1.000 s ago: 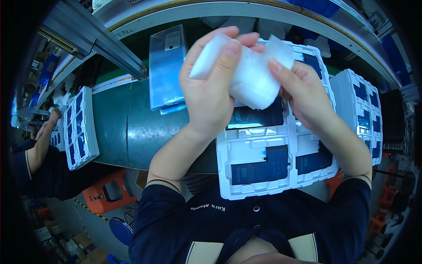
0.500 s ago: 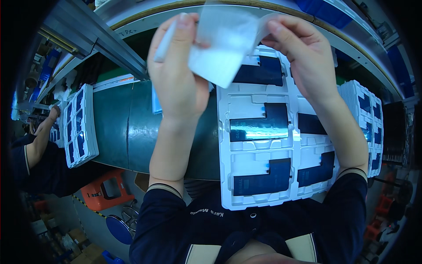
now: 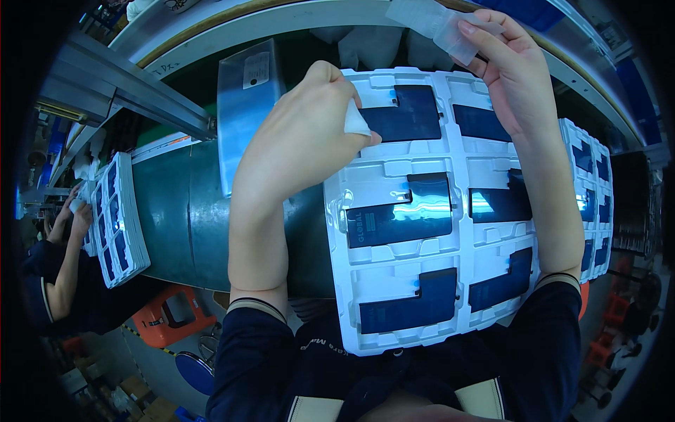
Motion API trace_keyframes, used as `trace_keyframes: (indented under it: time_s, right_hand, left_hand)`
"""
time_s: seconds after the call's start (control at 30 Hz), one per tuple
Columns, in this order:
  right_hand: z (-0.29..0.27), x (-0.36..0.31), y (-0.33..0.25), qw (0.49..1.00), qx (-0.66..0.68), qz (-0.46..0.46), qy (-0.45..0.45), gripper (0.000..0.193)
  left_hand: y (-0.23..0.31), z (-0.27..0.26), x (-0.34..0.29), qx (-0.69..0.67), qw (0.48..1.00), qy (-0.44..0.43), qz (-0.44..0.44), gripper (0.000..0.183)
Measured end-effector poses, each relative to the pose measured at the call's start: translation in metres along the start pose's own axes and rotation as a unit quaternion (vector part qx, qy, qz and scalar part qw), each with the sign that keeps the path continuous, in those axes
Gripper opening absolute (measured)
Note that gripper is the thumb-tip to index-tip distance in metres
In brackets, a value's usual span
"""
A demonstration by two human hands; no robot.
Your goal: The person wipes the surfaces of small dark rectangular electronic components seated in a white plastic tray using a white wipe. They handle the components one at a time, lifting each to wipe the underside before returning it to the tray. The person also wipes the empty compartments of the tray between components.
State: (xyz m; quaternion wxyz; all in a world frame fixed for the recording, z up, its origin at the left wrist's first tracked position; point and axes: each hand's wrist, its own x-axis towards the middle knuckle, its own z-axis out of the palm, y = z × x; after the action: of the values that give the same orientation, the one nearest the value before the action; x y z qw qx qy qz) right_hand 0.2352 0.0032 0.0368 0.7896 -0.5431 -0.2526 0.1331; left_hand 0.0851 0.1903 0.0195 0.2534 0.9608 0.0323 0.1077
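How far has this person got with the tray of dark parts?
The white tray has dark L-shaped parts in all six pockets that show, so loading looks done. In hand: the left hand presses a small white wad at the top-left part, while the right hand holds a clear film above the tray. Which parts are already treated cannot be told.

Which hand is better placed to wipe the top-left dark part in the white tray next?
Left. The left hand pinches a small white wipe right at the edge of the top-left dark part in the white tray. The right hand is raised past the tray's far edge, holding a clear film.
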Motion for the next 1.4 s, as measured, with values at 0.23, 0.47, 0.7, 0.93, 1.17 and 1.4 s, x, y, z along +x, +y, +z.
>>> trace_keyframes:
  time_s: [0.23, 0.47, 0.7, 0.93, 1.17, 1.4]
  right_hand:
    - [-0.008, -0.001, 0.006, 0.998, -0.025, 0.003, -0.055, 0.008]
    - [0.012, -0.017, 0.014, 0.951, -0.111, 0.055, -0.282, 0.007]
    - [0.014, -0.021, 0.030, 0.884, -0.379, 0.049, -0.271, 0.011]
    - [0.022, -0.024, 0.031, 0.918, -0.320, 0.087, -0.216, 0.013]
    - [0.022, -0.025, 0.034, 0.925, -0.310, 0.088, -0.201, 0.009]
    - [0.028, -0.034, 0.026, 0.819, -0.543, -0.056, -0.178, 0.031]
  left_hand:
    - [-0.006, -0.011, 0.001, -0.094, 0.988, -0.033, 0.120, 0.030]
    - [-0.031, -0.069, -0.020, -0.177, 0.886, -0.266, 0.335, 0.029]
    - [-0.041, -0.054, -0.013, -0.203, 0.898, -0.232, 0.316, 0.029]
    - [-0.036, -0.044, -0.003, -0.183, 0.896, -0.226, 0.336, 0.018]
    - [-0.036, -0.040, -0.001, -0.165, 0.904, -0.227, 0.323, 0.017]
    - [-0.035, -0.036, 0.000, -0.174, 0.914, -0.248, 0.271, 0.019]
